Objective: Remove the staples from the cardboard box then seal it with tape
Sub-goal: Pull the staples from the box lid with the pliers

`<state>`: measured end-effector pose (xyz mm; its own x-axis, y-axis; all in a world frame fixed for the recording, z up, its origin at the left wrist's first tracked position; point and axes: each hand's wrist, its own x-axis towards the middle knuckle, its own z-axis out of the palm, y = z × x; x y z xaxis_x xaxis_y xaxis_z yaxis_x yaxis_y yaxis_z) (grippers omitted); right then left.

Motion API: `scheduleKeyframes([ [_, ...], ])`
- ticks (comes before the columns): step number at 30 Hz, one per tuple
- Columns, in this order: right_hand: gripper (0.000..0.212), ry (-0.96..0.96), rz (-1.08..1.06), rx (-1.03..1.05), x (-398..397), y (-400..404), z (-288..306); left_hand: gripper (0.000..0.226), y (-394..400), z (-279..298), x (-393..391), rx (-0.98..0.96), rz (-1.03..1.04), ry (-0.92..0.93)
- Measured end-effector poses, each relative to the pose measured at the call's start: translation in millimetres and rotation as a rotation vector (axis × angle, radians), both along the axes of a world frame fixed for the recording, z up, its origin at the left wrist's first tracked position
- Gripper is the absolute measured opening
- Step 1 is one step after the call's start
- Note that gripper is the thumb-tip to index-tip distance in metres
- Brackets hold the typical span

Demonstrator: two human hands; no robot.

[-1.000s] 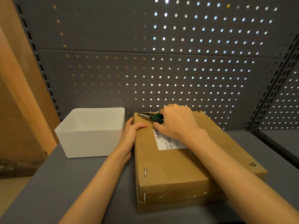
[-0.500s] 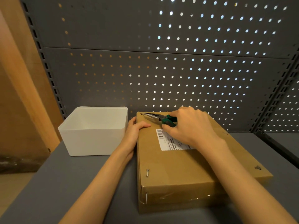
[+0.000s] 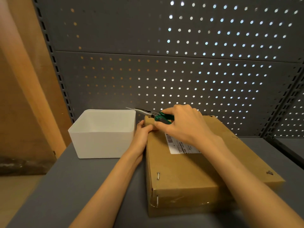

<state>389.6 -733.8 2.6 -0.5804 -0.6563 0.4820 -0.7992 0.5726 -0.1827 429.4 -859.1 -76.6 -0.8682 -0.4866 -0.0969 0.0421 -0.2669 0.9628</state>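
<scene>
The stiff, light cardboard box, lying flat at 6 o'clock, is steadied at its far-left corner by the left hand, fingers curled over the edge, while the green-handled pliers are gripped by the right hand.

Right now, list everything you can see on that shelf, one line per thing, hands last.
cardboard box: one, brown, lying flat on the shelf, right of centre
label: one, white with barcode, on the box top
staples: three visible, metal, at the box's near corners
pliers: one, green handles, over the box's far left corner
bin: one, white, left of the box
shelf: grey, with pegboard back
left hand: holds the box's far left edge
right hand: grips the pliers
</scene>
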Motion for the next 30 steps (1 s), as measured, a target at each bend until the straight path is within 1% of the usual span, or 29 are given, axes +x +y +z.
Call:
scheduleKeyframes([
  [5, 0.039, 0.015, 0.03, 0.062, 2.7, -19.4, -4.8, 0.039, 0.0, -0.9, -0.5, -0.031, 0.028, -0.018],
  [10, 0.041, 0.022, 0.028, 0.037, -1.1, -22.1, -6.7, 0.042, -0.3, -0.8, -1.9, -0.034, 0.028, -0.024],
  [16, 0.046, 0.079, 0.01, 0.07, -2.1, -25.1, -9.2, 0.037, -1.7, -1.5, -0.7, -0.025, 0.014, 0.002],
  [18, 0.048, 0.098, -0.017, 0.073, -1.0, -23.0, -8.4, 0.041, -1.7, -1.9, -1.0, -0.028, 0.003, 0.0],
  [19, 0.049, 0.085, -0.025, 0.061, -0.3, -21.1, -7.4, 0.046, -1.7, -1.7, -1.2, -0.023, -0.006, -0.005],
  [21, 0.049, -0.006, -0.017, 0.013, 0.3, -15.4, -4.7, 0.058, -2.4, -1.5, -1.5, -0.006, -0.026, -0.017],
  [24, 0.048, -0.178, 0.029, -0.056, 1.4, -4.4, -3.0, 0.063, -2.6, -1.4, -1.8, -0.003, -0.051, -0.018],
  [27, 0.05, -0.193, 0.048, -0.046, 7.3, 9.2, -5.4, 0.068, -1.6, -0.5, 0.9, -0.011, -0.063, -0.046],
  [30, 0.05, -0.165, 0.047, -0.047, 10.8, 25.6, -6.8, 0.066, 3.0, 5.0, 9.8, -0.083, -0.065, -0.075],
])
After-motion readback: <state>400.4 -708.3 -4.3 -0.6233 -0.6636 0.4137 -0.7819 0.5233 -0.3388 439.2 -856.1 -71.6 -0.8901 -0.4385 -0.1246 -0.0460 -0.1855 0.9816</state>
